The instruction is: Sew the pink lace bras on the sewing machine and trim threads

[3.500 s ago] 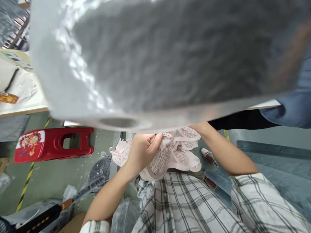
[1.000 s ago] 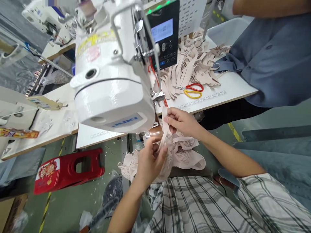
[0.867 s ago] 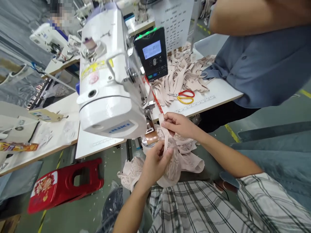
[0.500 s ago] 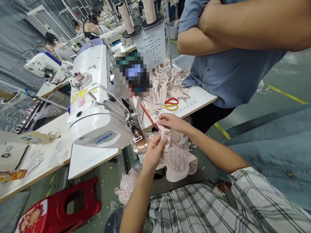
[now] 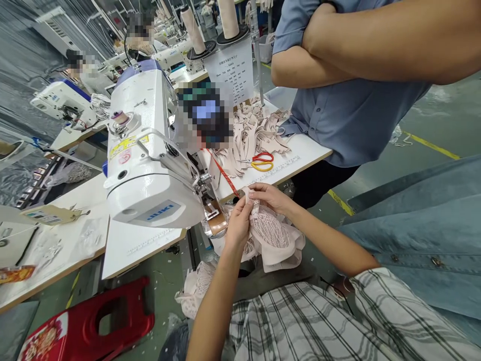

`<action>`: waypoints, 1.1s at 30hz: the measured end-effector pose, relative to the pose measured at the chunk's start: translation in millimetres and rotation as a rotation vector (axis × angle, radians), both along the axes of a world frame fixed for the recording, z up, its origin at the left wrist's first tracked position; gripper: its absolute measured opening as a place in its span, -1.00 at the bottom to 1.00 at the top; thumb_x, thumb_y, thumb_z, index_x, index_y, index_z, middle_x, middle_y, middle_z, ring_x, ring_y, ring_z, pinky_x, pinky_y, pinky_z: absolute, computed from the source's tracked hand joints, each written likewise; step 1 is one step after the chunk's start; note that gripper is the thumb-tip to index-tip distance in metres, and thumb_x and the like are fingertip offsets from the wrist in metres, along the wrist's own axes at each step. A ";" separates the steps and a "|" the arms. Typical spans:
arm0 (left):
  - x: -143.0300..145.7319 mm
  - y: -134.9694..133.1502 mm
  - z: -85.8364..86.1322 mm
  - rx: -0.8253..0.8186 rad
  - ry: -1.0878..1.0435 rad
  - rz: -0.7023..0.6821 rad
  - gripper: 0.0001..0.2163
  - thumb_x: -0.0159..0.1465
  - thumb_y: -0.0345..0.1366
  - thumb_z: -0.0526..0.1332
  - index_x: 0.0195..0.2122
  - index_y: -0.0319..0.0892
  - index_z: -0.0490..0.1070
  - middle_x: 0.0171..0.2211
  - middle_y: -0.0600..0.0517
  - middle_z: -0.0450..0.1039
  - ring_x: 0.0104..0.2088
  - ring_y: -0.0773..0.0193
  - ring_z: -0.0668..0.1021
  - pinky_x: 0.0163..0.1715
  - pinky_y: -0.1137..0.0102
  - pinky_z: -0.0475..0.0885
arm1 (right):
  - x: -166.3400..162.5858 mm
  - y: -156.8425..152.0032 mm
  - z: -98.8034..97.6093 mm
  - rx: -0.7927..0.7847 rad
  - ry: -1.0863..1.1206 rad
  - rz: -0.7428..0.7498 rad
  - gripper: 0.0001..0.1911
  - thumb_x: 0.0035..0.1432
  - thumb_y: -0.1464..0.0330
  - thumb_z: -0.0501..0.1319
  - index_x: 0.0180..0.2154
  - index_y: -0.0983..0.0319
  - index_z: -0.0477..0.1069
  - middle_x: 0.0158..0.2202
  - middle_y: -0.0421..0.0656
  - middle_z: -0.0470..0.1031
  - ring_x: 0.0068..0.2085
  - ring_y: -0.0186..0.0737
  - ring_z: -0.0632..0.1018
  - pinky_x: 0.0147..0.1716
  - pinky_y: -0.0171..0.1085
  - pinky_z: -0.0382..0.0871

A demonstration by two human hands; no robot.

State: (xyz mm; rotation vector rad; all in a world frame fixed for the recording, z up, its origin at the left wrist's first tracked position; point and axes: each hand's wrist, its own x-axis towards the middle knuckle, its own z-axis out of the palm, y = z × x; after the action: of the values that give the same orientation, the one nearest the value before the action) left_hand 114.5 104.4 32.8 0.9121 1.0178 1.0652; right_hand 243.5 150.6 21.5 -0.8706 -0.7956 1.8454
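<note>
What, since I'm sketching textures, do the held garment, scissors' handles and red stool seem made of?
Garment: probably fabric, matte, with lacy patterning and folds. Scissors' handles: likely smooth plastic or coating, given solid red and yellow. Red stool: probably plastic, glossy, rounded edges.

The person's two hands [image 5: 238, 224] [image 5: 271, 197], two thread cones [image 5: 193, 31] [image 5: 228, 19] and one red stool [image 5: 81, 321] show.

- Left hand [image 5: 238, 225] and right hand [image 5: 271, 198] pinch a pale-pink lace garment [image 5: 271, 234].
- White, boxy sewing machine [image 5: 150, 198] stands left.
- Red-and-yellow-handled metal scissors [image 5: 262, 166] lie farther, beside beige fabric strips [image 5: 251, 131].

Pale pink lace bra [image 5: 271, 233], bunched, above lap [image 5: 276, 282]
</note>
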 end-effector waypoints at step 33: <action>-0.1 1.2 10.3 -0.128 -0.227 -0.020 -0.62 -0.07 -0.19 0.51 -0.20 -0.14 0.60 -0.22 -0.01 0.66 -0.05 0.03 0.62 0.00 0.27 0.44 | -3.7 6.0 10.5 -0.035 -0.009 -0.027 -0.56 -0.30 0.10 0.53 -0.57 0.26 0.43 -0.63 -0.29 0.44 -0.56 -0.44 0.37 -0.55 -0.39 0.19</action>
State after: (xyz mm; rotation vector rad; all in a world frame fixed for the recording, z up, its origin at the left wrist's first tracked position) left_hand 114.5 105.5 43.2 0.6794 0.8754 1.0479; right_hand 239.8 156.7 31.9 -0.9085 -0.7558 1.8382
